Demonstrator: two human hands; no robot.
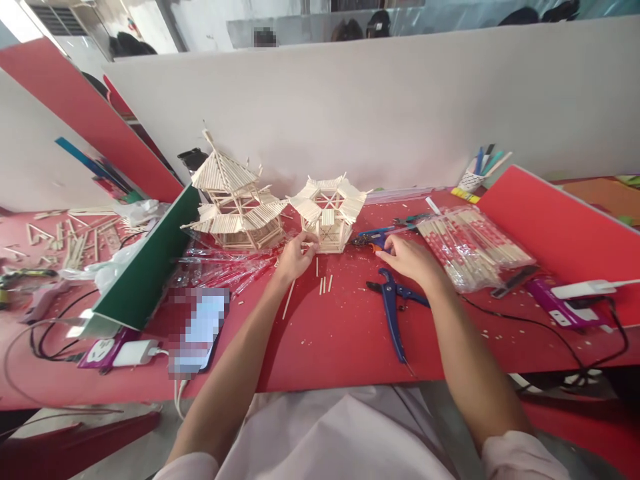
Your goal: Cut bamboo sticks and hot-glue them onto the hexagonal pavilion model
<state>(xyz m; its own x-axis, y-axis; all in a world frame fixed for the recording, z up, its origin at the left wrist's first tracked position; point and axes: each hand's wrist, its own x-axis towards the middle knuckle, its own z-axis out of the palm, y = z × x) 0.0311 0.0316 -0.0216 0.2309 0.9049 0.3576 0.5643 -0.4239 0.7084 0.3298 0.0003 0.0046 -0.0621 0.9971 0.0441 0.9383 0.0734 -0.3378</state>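
Centrally, the left hand (pixel 299 257) is apparently steadying a pale wooden-stick pavilion (pixel 306 211), right hand (pixel 413 257) beside a blue-orange tool (pixel 379 239), grips unclear, precision needed next.

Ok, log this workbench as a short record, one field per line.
Left hand: at the lower left of the small pale wooden-stick model with an open-topped roof; grip unclear
Right hand: beside the blue tool with an orange trigger; contact unclear
Left of small model: taller pale wooden-stick model with a pointed roof
Between forearms: blue-handled cutter, short pale wooden sticks
Far right: clear plastic packaging around pale sticks
Surface: red tabletop
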